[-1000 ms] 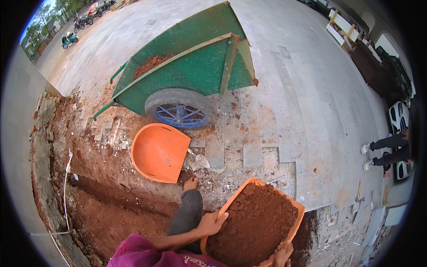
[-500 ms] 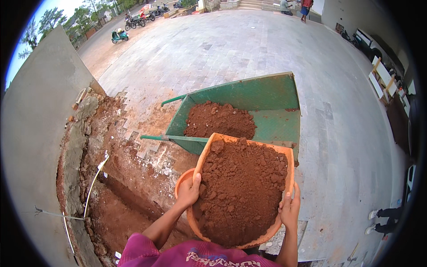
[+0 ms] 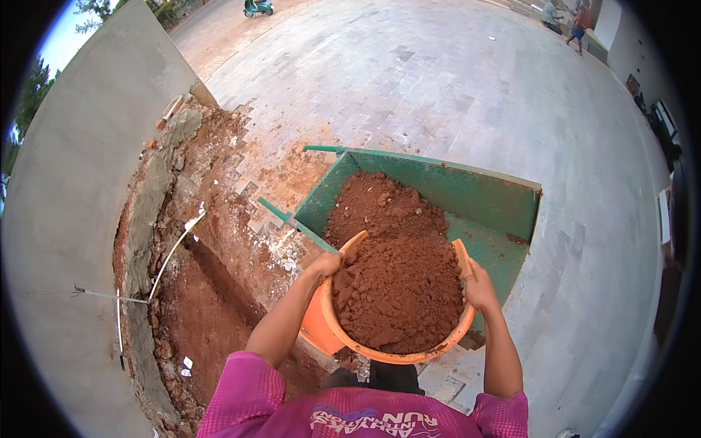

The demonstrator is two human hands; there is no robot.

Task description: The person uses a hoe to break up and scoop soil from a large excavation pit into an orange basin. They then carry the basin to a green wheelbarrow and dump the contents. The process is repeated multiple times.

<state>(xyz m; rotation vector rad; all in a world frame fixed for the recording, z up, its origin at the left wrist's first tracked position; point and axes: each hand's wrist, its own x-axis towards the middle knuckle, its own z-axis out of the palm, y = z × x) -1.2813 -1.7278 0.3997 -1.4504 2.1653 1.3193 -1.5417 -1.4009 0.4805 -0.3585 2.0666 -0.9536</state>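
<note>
My left hand (image 3: 326, 264) and my right hand (image 3: 479, 286) grip opposite sides of an orange plastic tub (image 3: 409, 358). Reddish-brown soil (image 3: 398, 299) fills it, and its open far end tilts over the near side of a green wheelbarrow (image 3: 475, 186). Inside the wheelbarrow, a mound of the same soil (image 3: 380, 197) lies toward the handle end. The tub's soil meets that mound in the view, hiding the near wall. Another orange surface (image 3: 317, 325) shows under the tub's left side; I cannot tell whether it is a separate container.
A rough concrete edge (image 3: 150, 219) borders dug earth on the left, beside a grey wall (image 3: 80, 182). A thin white pipe (image 3: 169, 255) sticks up there. Grey paving (image 3: 584, 219) stretches right and far. Two people (image 3: 580, 25) are at the far right, and a green scooter (image 3: 258, 7) stands far off.
The tub has moved forward and tipped toward the wheelbarrow, its soil now reaching the mound. My hands went with it. The view has also shifted, and the far person has changed stance.
</note>
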